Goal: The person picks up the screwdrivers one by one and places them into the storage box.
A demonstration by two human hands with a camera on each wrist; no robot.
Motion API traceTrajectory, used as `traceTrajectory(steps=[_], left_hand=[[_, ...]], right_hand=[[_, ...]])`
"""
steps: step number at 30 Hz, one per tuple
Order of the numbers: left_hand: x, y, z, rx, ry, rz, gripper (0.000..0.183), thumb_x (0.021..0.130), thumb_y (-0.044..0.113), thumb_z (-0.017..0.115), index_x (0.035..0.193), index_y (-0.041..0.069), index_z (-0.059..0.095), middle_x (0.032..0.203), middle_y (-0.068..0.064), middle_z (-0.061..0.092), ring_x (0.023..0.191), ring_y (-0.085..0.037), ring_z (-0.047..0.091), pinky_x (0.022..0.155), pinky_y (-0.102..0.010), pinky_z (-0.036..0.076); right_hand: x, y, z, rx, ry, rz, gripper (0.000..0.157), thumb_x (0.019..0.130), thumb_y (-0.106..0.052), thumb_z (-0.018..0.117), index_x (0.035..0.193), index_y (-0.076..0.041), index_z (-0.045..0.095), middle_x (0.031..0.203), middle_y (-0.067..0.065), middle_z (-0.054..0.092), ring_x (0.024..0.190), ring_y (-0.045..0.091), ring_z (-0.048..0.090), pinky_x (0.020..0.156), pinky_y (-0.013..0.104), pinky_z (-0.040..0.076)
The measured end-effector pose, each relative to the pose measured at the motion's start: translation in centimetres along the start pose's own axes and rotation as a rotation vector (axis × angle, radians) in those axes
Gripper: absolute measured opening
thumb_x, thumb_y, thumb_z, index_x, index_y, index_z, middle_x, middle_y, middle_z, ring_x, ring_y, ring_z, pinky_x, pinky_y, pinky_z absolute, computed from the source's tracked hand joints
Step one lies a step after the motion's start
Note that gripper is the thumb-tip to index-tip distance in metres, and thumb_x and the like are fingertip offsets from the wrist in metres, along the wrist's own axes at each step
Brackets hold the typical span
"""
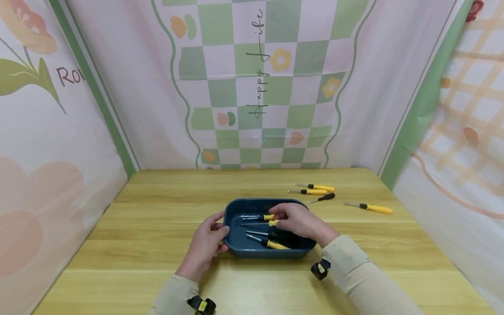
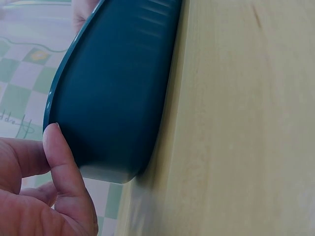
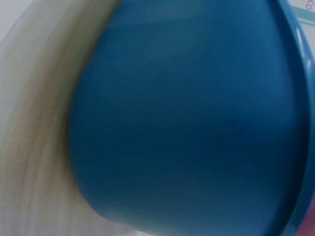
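Observation:
A dark blue rectangular box (image 1: 240,252) stands on the table with several screwdrivers lying inside. My left hand (image 1: 206,238) grips its left end, the thumb at the rim; in the left wrist view, the hand (image 2: 54,187) pinches the box's edge (image 2: 108,93). Over the box's right part, my right hand (image 1: 297,221) reaches in and pinches the yellow handle of a screwdriver (image 1: 256,224). Nearer the front wall lie a black-handled screwdriver (image 1: 275,236) and a yellow-and-black screwdriver (image 1: 275,245). The right wrist view shows mostly the box's outer wall (image 3: 187,118), which hides the fingertips.
Two yellow-handled screwdrivers, one farther back (image 1: 320,187) and one nearer (image 1: 315,192), lie behind the box to the right, beside a small black screwdriver (image 1: 324,197). Another yellow screwdriver (image 1: 374,208) lies farther right. Patterned cloth (image 1: 252,87) hangs around the wooden table (image 1: 118,249).

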State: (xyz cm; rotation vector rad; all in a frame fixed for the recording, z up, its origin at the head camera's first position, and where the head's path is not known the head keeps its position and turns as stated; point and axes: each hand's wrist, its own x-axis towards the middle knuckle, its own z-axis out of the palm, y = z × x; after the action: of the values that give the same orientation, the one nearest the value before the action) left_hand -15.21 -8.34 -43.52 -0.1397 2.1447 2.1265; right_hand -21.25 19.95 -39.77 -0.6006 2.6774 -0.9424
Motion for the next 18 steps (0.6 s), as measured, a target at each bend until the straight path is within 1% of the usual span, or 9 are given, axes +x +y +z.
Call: traceTrajectory(steps=[3, 9, 18], left_hand=[[0.02, 0.02, 0.00, -0.002, 0.003, -0.001, 0.051, 0.105, 0.010, 0.059, 0.155, 0.014, 0.049, 0.127, -0.016, 0.048, 0.074, -0.020, 0.059, 0.060, -0.024, 0.057], [0.13, -0.02, 0.04, -0.006, 0.012, -0.001, 0.051, 0.104, 0.009, 0.059, 0.154, 0.013, 0.050, 0.125, -0.016, 0.050, 0.071, -0.018, 0.059, 0.058, -0.023, 0.057], [0.21, -0.11, 0.09, -0.005, 0.018, 0.003, 0.051, 0.103, 0.008, 0.060, 0.153, 0.013, 0.051, 0.125, -0.017, 0.050, 0.070, -0.017, 0.058, 0.057, -0.023, 0.056]], right_hand=[[0.04, 0.04, 0.07, -0.002, 0.005, -0.005, 0.036, 0.100, -0.008, 0.067, 0.136, -0.006, 0.066, 0.120, 0.002, 0.070, 0.108, 0.017, 0.064, 0.100, 0.046, 0.055], [0.07, 0.05, 0.17, 0.007, 0.026, -0.016, 0.037, 0.099, -0.002, 0.064, 0.136, -0.003, 0.065, 0.122, 0.008, 0.070, 0.110, 0.019, 0.065, 0.096, 0.043, 0.058], [-0.19, -0.05, 0.15, -0.010, 0.035, -0.027, 0.036, 0.100, -0.003, 0.064, 0.136, -0.004, 0.066, 0.121, 0.007, 0.071, 0.109, 0.019, 0.065, 0.097, 0.045, 0.057]])
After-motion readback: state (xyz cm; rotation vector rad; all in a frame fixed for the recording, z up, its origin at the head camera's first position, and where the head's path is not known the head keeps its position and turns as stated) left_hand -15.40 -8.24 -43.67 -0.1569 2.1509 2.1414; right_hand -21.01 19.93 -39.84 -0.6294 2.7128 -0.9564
